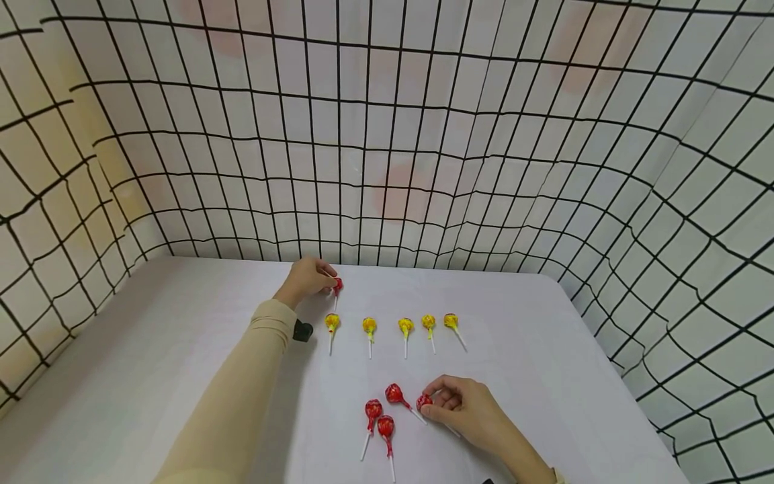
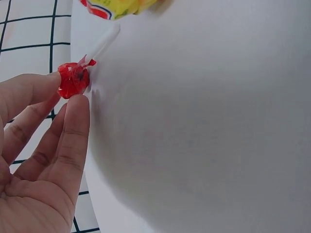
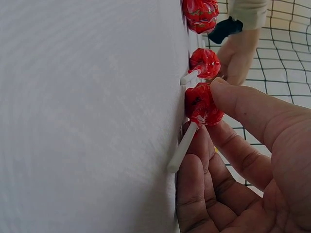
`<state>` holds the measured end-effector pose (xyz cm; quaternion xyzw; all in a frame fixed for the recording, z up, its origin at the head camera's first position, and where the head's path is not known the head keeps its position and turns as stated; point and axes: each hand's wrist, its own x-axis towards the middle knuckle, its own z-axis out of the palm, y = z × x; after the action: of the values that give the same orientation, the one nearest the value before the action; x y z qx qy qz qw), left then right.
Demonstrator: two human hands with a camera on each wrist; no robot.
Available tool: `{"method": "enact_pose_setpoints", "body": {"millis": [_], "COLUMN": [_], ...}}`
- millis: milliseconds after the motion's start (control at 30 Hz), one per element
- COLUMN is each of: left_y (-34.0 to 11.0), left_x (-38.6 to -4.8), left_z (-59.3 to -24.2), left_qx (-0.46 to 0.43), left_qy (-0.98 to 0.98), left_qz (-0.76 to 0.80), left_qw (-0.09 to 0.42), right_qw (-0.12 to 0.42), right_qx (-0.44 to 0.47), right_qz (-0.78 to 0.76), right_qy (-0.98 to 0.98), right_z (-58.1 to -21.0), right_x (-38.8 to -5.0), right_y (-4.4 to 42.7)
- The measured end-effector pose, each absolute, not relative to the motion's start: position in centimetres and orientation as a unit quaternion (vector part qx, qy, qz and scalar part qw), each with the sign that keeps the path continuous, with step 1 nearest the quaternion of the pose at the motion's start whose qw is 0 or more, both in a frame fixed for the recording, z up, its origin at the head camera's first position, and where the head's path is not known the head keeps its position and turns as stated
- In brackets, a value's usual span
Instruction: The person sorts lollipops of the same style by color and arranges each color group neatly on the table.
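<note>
At the far left of the table my left hand [image 1: 310,278] pinches a red lollipop [image 2: 74,80] by its wrapped head, the white stick pointing toward me. Just nearer lies the first of several yellow lollipops [image 1: 369,327], set out in a row with sticks toward me. My right hand [image 1: 464,409] is at the front, thumb and fingers about the head of another red lollipop [image 3: 199,104]. Three more red lollipops lie to its left: one close by [image 1: 394,393], and a pair of red lollipops [image 1: 385,426] side by side.
A white cloth covers the table [image 1: 532,349]. Black wire grid [image 1: 399,141] over pale sheeting rises behind the table and along both sides. A small black device [image 1: 303,330] sits at my left wrist.
</note>
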<state>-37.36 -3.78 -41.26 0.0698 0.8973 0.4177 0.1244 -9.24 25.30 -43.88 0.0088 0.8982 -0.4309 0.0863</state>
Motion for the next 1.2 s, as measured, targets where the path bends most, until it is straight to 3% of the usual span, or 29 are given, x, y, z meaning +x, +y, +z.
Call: {"method": "enact_pose_setpoints", "body": {"millis": [667,833,1200], "left_y": [-4.8,-4.5,-2.8], "left_x": [-36.5,-35.5,-31.7], "left_z": [-40.0,-38.9,-37.2], "left_qx": [0.128,0.175,0.25], "left_qy": [0.909,0.906,0.874], "left_qz": [0.388,0.38,0.408], "left_qw": [0.088,0.07,0.08], "right_qw": [0.086,0.091,0.084], "right_qx": [0.011,0.015,0.008], "right_qz": [-0.422,-0.422,-0.417], "right_qy": [0.902,0.902,0.905], "right_z": [-43.8,-43.6,-43.8], "right_x": [-9.2,-9.2,-9.3], "right_y": [25.1,25.1,25.1]}}
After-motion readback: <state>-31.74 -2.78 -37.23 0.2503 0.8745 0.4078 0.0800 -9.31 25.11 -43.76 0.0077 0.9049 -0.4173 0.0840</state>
